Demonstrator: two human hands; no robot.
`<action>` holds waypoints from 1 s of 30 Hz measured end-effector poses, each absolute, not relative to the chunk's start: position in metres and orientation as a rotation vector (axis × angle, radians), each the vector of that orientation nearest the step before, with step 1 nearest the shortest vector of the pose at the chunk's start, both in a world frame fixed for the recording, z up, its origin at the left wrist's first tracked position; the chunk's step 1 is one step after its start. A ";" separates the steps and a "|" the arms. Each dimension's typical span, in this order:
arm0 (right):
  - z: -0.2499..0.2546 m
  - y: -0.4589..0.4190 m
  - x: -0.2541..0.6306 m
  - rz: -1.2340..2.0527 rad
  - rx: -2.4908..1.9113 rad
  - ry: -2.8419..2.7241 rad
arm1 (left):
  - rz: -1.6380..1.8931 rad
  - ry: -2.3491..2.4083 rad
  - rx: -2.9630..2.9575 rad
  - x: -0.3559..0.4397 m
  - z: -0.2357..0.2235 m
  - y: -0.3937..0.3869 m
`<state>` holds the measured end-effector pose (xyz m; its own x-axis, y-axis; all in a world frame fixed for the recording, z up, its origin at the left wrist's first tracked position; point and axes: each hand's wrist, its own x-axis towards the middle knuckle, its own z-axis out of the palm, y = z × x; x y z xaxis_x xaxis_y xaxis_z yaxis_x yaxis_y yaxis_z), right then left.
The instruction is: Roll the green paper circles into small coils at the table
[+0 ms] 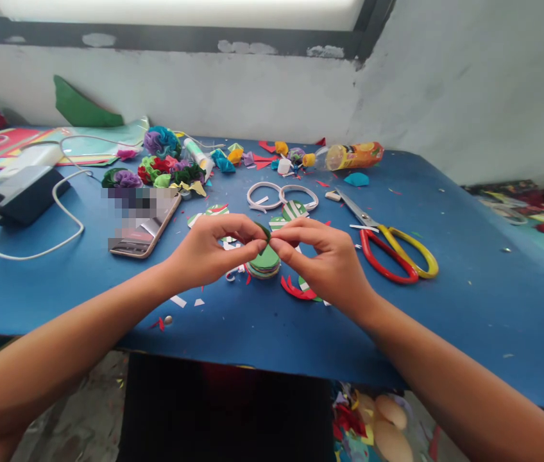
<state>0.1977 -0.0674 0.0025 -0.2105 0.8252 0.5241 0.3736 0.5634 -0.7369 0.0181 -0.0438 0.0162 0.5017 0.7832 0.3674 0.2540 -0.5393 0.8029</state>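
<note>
Between my two hands is a small piece of dark green paper [264, 230], pinched at its edge by the fingertips of both. My left hand [217, 249] closes on it from the left, thumb against forefinger. From the right, my right hand [320, 256] pinches the same piece, the fingertips of both hands nearly touching. Right below them a stack of round paper discs [265, 262] lies on the table, its top disc green. Green-and-white striped paper pieces [294, 210] lie just behind the hands, partly hidden by them. Red paper scraps [297, 290] sit under my right hand.
Scissors [373, 224] with red and yellow handles lie at right. Behind are two white rings [265, 196], a plastic bottle [356, 156] and crumpled paper flowers [169, 165]. A phone [149, 224] and a dark box with a white cable [17, 196] occupy the left of the blue table [469, 308].
</note>
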 end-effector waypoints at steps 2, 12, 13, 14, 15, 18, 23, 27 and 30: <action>0.003 -0.067 0.198 0.597 -0.992 -1.807 | 0.969 0.854 2.053 0.018 0.017 -0.044; 0.005 -0.067 0.201 0.666 -0.947 -1.803 | 0.876 0.844 1.833 0.018 0.021 -0.045; 0.006 -0.067 0.201 0.677 -0.940 -1.796 | 0.873 0.843 1.810 0.018 0.021 -0.046; 0.006 -0.067 0.201 0.689 -0.934 -1.791 | 0.871 0.842 1.794 0.018 0.021 -0.046; 0.006 -0.067 0.201 0.702 -0.927 -1.787 | 0.872 0.842 1.783 0.018 0.021 -0.046; 0.006 -0.067 0.201 0.749 -0.918 -1.777 | 0.883 0.840 1.770 0.018 0.021 -0.046; 0.004 -0.066 0.201 0.830 -0.924 -1.757 | 0.884 0.850 1.720 0.018 0.021 -0.045; 0.002 -0.062 0.202 0.797 -0.932 -1.763 | 0.876 0.845 1.731 0.018 0.018 -0.043; 0.001 -0.054 0.207 0.576 -1.039 -1.766 | 0.921 0.906 1.804 0.018 0.016 -0.040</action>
